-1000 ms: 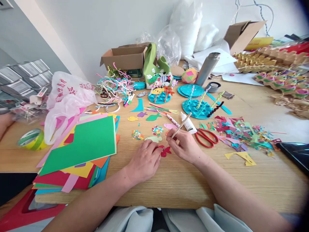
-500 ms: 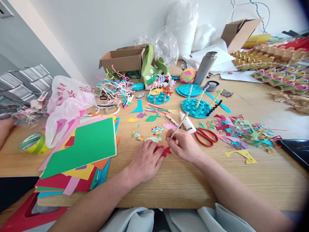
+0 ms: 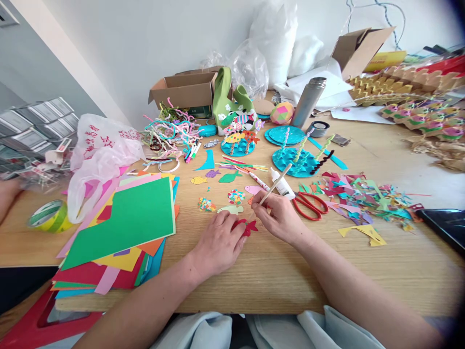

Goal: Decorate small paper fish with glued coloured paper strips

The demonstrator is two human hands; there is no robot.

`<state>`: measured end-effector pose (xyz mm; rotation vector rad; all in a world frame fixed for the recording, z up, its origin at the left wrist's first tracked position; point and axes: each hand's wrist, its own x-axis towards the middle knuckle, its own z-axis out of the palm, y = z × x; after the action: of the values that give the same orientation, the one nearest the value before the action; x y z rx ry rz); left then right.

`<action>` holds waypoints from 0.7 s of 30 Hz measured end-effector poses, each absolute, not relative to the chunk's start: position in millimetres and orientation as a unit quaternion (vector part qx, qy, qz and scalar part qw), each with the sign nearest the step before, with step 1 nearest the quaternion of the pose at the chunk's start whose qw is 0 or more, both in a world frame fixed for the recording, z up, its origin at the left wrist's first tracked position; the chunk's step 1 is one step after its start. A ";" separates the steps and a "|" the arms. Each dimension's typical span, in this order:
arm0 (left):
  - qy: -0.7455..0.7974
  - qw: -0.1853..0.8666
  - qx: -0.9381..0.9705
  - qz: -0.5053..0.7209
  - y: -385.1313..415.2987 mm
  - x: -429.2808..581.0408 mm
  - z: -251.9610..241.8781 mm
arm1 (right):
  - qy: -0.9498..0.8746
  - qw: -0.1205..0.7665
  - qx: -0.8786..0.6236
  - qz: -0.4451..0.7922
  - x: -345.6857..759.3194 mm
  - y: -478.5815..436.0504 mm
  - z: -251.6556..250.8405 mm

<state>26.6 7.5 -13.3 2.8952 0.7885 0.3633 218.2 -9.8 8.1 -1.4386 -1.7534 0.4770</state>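
Note:
My left hand [image 3: 220,242] holds a red paper fish [image 3: 249,227] against the table, its fingers and thumb closed about the fish's left part and hiding it. In a pinch grip, my right hand [image 3: 278,215] has a thin pale stick [image 3: 276,182], tilted with its upper end to the right. The lower tip is near the fish's tail; whether it touches anything is too small to tell. Just beyond the hands lie a pale green paper fish [image 3: 232,210], piles of paper confetti [image 3: 237,196] and a pink paper fish [image 3: 252,189].
Right of my right hand are a white glue bottle [image 3: 284,186], red-handled scissors [image 3: 311,205] and paper scraps [image 3: 366,194]. Coloured paper sheets [image 3: 127,218] are stacked at left. Farther back stand a blue textured disc [image 3: 296,165] with pipe cleaners and a metal flask [image 3: 308,103].
My right hand has shifted slightly right, and the stick's tip has lifted away from the red fish's tail. My left hand stays on the fish.

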 end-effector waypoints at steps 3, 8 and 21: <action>0.262 0.062 0.956 0.114 7.7 26.5 -13.0 | -0.702 0.383 -0.571 0.185 217.3 -9.4 6.8; 0.263 0.072 0.955 0.119 7.6 27.0 -10.7 | -0.708 0.374 -0.571 0.182 215.9 -9.1 6.4; 0.255 0.083 0.955 0.130 8.9 26.2 -10.0 | -0.710 0.372 -0.570 0.178 216.7 -9.4 7.1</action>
<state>26.2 8.9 -10.0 2.8498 0.7606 0.3885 216.7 -9.4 7.1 -1.4615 -1.8203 0.4567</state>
